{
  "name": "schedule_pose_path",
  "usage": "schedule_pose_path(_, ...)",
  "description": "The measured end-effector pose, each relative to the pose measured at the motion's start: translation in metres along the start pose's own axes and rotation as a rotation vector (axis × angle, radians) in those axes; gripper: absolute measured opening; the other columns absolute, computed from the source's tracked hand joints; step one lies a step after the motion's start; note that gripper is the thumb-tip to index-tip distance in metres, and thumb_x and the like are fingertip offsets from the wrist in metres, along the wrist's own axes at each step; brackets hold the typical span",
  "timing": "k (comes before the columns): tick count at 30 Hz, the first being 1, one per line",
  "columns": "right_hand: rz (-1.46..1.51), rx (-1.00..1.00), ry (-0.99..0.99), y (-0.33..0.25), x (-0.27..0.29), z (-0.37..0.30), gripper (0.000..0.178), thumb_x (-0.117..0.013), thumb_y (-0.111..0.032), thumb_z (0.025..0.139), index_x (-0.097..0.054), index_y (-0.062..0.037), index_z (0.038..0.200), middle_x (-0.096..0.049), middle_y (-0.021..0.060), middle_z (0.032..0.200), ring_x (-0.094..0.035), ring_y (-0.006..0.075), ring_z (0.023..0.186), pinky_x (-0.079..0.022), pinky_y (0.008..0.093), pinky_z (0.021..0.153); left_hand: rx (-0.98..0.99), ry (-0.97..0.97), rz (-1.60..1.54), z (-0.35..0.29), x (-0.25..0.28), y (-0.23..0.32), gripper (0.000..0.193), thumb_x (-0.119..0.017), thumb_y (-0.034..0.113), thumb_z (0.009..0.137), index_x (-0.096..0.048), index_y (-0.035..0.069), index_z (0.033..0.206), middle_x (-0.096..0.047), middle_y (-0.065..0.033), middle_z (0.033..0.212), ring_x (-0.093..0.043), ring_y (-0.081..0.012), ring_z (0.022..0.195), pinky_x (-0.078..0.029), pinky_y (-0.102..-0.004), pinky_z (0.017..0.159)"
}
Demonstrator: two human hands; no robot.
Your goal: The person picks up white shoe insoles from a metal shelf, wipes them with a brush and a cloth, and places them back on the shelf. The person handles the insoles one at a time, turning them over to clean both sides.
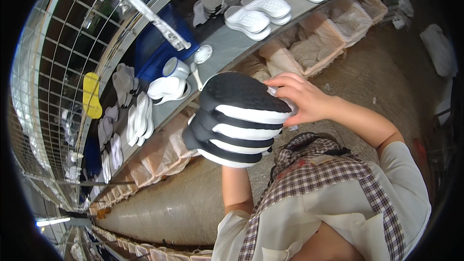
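A stack of several black-and-white shoe soles [246, 129] is held up in front of my chest, black tops over white side bands. My left forearm [237, 188] runs up beneath it. The soles hide my left hand and its fingers, and the stack rests on that side. At the right end of the stack, my right hand [307, 99] is curled with the thumb below and the fingers above. Something small and whitish [286, 100] shows between my right fingers and the top sole's edge; its kind is unclear.
A long grey bench [220, 63] carries white soles [249, 21], a white cup [176, 68], a brush [195, 75] and a blue bin [159, 43]. Lined crates [314, 43] stand below it. A yellow sole [92, 95] hangs on the wire mesh [67, 29].
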State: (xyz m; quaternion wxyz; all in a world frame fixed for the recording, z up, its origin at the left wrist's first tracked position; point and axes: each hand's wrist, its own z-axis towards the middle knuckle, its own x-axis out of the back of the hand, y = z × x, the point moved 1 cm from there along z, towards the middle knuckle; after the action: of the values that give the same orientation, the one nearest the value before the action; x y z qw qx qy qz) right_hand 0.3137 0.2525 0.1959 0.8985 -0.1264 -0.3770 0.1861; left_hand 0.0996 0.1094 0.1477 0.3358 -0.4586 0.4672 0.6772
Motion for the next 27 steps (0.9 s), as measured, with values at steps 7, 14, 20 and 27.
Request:
schedule_pose_path(7, 0.221, -0.131, 0.028, -0.027, -0.007, 0.008, 0.07, -0.085, -0.027, 0.059, -0.046, -0.0042, 0.112, -0.035, 0.0199, 0.127, -0.046, 0.0376, 0.115, -0.045, 0.0421, 0.093, -0.026, 0.009, -0.05, -0.01, 0.006, -0.001, 0.054, -0.053, 0.037, 0.091, -0.043, 0.008, 0.136, -0.05, -0.0181, 0.129, -0.055, -0.033, 0.111, -0.05, -0.0442, 0.087)
schedule_pose_path(14, 0.21, -0.105, 0.041, -0.035, -0.007, 0.011, 0.069, -0.085, -0.026, 0.059, -0.046, -0.0042, 0.111, -0.036, 0.0207, 0.125, -0.046, 0.0397, 0.114, -0.044, 0.0437, 0.094, -0.045, 0.017, -0.064, -0.016, 0.008, -0.002, 0.056, -0.051, 0.04, 0.091, -0.041, 0.008, 0.137, -0.051, -0.0186, 0.128, -0.056, -0.0333, 0.11, -0.051, -0.0447, 0.086)
schedule_pose_path(20, 0.202, -0.089, 0.049, -0.034, -0.009, 0.012, 0.069, -0.086, -0.025, 0.058, -0.047, -0.0041, 0.111, -0.036, 0.0207, 0.125, -0.046, 0.0396, 0.114, -0.044, 0.0436, 0.093, -0.048, 0.022, -0.064, -0.016, 0.011, -0.004, 0.057, -0.049, 0.042, 0.092, -0.04, 0.009, 0.138, -0.052, -0.019, 0.127, -0.056, -0.0337, 0.109, -0.051, -0.0451, 0.085)
schedule_pose_path(27, 0.2, -0.194, 0.006, -0.05, -0.001, 0.023, 0.071, -0.086, -0.024, 0.058, -0.048, -0.0041, 0.114, -0.036, 0.0199, 0.125, -0.048, 0.0372, 0.111, -0.046, 0.0402, 0.089, -0.021, 0.04, -0.062, -0.011, 0.016, -0.016, 0.059, -0.048, 0.045, 0.092, -0.039, 0.009, 0.139, -0.053, -0.0195, 0.125, -0.057, -0.0341, 0.108, -0.052, -0.0456, 0.083)
